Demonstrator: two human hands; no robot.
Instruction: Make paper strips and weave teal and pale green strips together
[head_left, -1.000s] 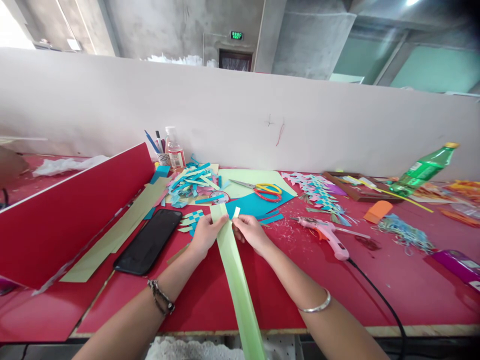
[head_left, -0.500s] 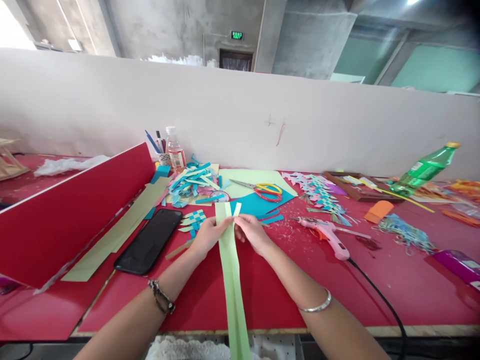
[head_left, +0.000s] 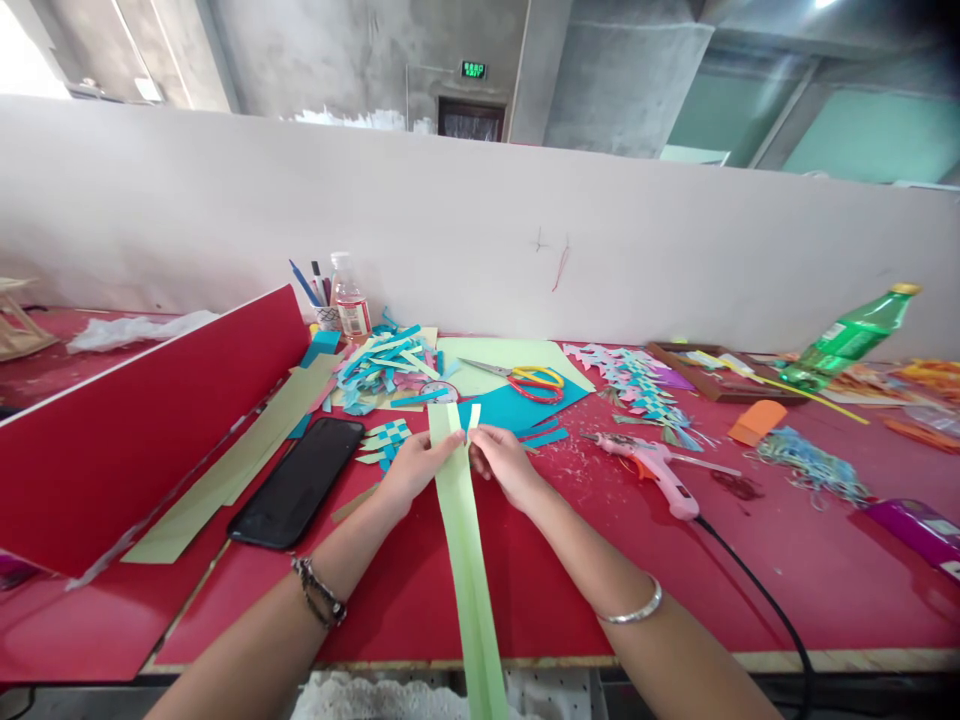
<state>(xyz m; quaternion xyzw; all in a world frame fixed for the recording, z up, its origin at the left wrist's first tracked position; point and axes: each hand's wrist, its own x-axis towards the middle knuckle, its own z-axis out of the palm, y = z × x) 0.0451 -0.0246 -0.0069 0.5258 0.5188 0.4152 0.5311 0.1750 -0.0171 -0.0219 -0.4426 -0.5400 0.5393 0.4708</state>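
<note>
A long pale green paper strip (head_left: 466,560) runs from the middle of the table down past its front edge, creased lengthwise. My left hand (head_left: 411,465) is closed on its upper part, thumb on top. At the strip's right edge, my right hand (head_left: 504,462) pinches a narrow piece of the same green paper (head_left: 475,415). A gap shows between this piece and the wider part at the top; whether they join lower down is hidden by my fingers. Just beyond my hands lie blue paper (head_left: 499,408) and yellow-and-red-handled scissors (head_left: 536,382).
Left are a black phone (head_left: 298,483), woven paper pieces (head_left: 388,436) and a red upright board (head_left: 172,420). A pile of cut strips (head_left: 382,365) lies behind. Right are a corded pink glue gun (head_left: 652,468), a woven paper piece (head_left: 637,385) and a green bottle (head_left: 851,338).
The narrow piece in my right hand stands a little farther from the wide part at the top. The strip's lower end has shifted slightly right. Nothing else on the table has moved.
</note>
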